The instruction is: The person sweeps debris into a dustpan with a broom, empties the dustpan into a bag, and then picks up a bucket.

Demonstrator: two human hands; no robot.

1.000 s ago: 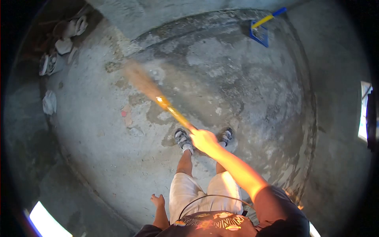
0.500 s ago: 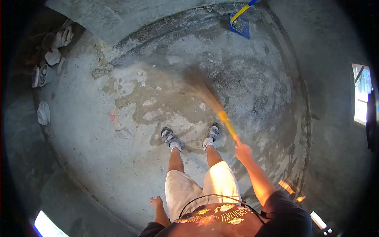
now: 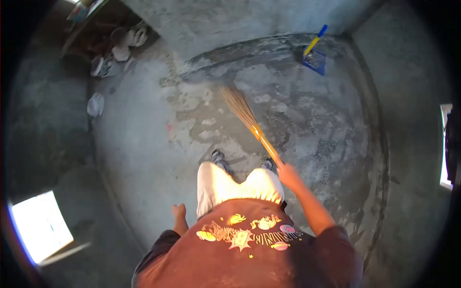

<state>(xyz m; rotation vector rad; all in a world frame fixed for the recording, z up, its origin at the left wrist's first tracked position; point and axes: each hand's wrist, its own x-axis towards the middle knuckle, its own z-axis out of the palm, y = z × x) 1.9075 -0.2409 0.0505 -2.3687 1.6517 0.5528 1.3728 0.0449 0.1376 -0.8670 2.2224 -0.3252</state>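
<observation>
the person's own rust-coloured shirt and pale shorts fill the low middle of the view and hide most of both legs and all but the tips of the two grey shoes [image 3: 218, 156] that poke out just left of the right hand. the right hand [image 3: 289, 175] is closed round the top end of a straw broom with a shiny yellow-orange handle [image 3: 261, 139]; the fingers themselves are too small and too washed in sunlight to make out singly. from that hand the handle slants up and to the left, and beyond it the tan bristles [image 3: 236, 103] fan out and rest on the patchy, stained grey concrete floor [image 3: 144, 158], their far end blurred so the tip is hard to place. the left hand [image 3: 178, 211] hangs low beside the left thigh, well apart from the broom, holding nothing, fingers loosely open. far beyond the right hand, against the curved foot of the wall, a blue dustpan with a yellow-and-blue handle [image 3: 314, 56] stands. far up to the left, pale crumpled objects [image 3: 115, 48] lie in a dim corner, too dark to identify.
</observation>
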